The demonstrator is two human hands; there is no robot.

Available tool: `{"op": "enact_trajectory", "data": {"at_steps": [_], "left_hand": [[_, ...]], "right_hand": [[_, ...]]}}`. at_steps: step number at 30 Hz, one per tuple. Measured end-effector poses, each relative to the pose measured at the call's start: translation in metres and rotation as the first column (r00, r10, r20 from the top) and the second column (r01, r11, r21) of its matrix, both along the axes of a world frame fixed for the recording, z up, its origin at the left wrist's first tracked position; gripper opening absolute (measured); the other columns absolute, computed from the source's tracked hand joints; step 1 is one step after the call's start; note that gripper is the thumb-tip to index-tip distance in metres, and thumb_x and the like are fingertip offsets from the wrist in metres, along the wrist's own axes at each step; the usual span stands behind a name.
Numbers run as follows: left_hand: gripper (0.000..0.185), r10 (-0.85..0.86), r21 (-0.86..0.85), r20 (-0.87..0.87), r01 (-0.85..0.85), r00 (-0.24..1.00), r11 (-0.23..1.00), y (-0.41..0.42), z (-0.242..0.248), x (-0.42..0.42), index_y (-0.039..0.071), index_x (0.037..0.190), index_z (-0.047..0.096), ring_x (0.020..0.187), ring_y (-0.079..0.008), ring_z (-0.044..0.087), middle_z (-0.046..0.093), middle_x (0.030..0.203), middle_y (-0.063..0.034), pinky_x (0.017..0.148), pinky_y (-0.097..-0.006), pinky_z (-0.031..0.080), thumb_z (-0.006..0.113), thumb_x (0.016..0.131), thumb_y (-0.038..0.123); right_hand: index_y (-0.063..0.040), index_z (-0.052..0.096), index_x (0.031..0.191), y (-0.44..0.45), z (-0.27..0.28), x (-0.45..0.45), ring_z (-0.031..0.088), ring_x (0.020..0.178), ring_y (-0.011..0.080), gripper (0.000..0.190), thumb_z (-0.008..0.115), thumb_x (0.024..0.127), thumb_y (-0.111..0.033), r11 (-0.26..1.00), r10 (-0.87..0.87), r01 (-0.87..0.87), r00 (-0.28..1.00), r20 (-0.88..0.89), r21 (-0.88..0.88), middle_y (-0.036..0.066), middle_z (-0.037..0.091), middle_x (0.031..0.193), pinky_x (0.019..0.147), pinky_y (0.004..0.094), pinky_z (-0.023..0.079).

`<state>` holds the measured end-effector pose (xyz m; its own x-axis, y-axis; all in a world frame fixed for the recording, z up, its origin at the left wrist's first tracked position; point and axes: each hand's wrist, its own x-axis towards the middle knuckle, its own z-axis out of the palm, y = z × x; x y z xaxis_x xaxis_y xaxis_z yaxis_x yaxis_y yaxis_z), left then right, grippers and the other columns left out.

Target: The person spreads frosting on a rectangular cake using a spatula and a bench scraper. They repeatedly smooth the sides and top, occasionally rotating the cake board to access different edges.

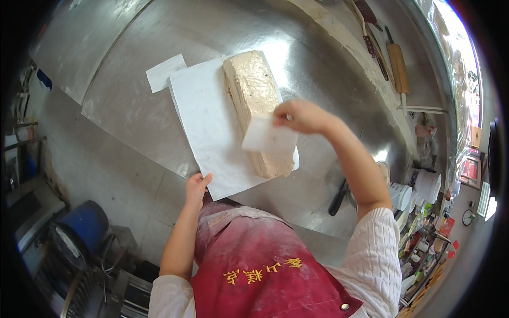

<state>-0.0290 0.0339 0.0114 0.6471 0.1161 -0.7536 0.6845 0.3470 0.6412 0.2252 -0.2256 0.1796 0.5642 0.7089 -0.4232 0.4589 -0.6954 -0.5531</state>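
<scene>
A long loaf-shaped block with a pale tan, glossy coating [254, 85] lies along the right part of a white paper sheet [201, 115] on the steel worktop. My right hand [300, 115] grips a small, pale, flat rectangular piece [264, 137], blurred, over the lower half of the block; whether it touches the coating cannot be told. My left hand [197, 189] pinches the near left corner of the paper between thumb and fingers. A smaller white paper piece [165, 72] lies at the sheet's far left corner, partly under it.
A black-handled tool [338, 198] lies on the steel worktop [135, 115] at right. Beyond the worktop's raised right edge are a wooden rolling pin [397, 67] and brushes [370, 45]. White tubs [399, 195] stand at the right. A blue bin [85, 226] stands lower left.
</scene>
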Motion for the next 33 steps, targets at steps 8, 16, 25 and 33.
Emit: {"op": "enact_trajectory", "data": {"at_steps": [8,16,25,33], "left_hand": [[0.017,-0.021,0.007,0.0,0.021,1.0,1.0,0.002,-0.006,0.0,0.007,0.075,0.065,0.057,-0.0025,0.048,0.062,0.068,0.0035,0.052,-0.0199,0.034,0.071,0.081,0.022],[0.017,-0.004,-0.006,0.01,0.004,1.0,1.0,0.001,-0.004,-0.002,0.007,0.076,0.065,0.058,-0.0026,0.049,0.063,0.069,0.0033,0.052,-0.0195,0.034,0.072,0.081,0.022],[0.018,-0.023,0.025,0.002,0.023,1.0,0.999,0.001,-0.012,-0.006,0.006,0.081,0.066,0.06,-0.0035,0.051,0.064,0.072,0.0022,0.052,-0.0198,0.035,0.071,0.081,0.023],[0.015,-0.005,-0.003,-0.031,0.005,1.0,1.0,0.002,-0.003,-0.001,0.005,0.08,0.066,0.058,-0.004,0.049,0.063,0.07,0.0018,0.05,-0.02,0.034,0.071,0.081,0.02]], "right_hand": [[-0.007,0.068,0.093,0.007,0.023,0.092,0.059,0.074,0.024,0.02,0.059,0.085,-0.024,0.892,-0.451,0.445,0.886,0.106,0.075,0.011,0.066,0.084,0.069,0.0343,0.046],[-0.007,0.066,0.092,0.038,0.001,0.076,0.059,0.082,0.0265,0.019,0.062,0.084,-0.024,0.996,0.026,-0.024,1.0,0.018,-0.084,0.012,0.065,0.086,0.074,0.0365,0.045],[-0.011,0.067,0.097,0.074,0.034,0.135,0.062,0.082,0.0288,0.025,0.055,0.086,-0.03,0.95,-0.267,0.312,0.828,0.492,-0.01,0.011,0.067,0.088,0.071,0.0398,0.047],[-0.003,0.068,0.079,0.119,0.047,-0.02,0.064,0.076,0.0329,0.017,0.057,0.077,-0.016,0.761,0.544,-0.531,0.835,-0.078,-0.374,0.016,0.066,0.079,0.067,0.0428,0.05]]}}
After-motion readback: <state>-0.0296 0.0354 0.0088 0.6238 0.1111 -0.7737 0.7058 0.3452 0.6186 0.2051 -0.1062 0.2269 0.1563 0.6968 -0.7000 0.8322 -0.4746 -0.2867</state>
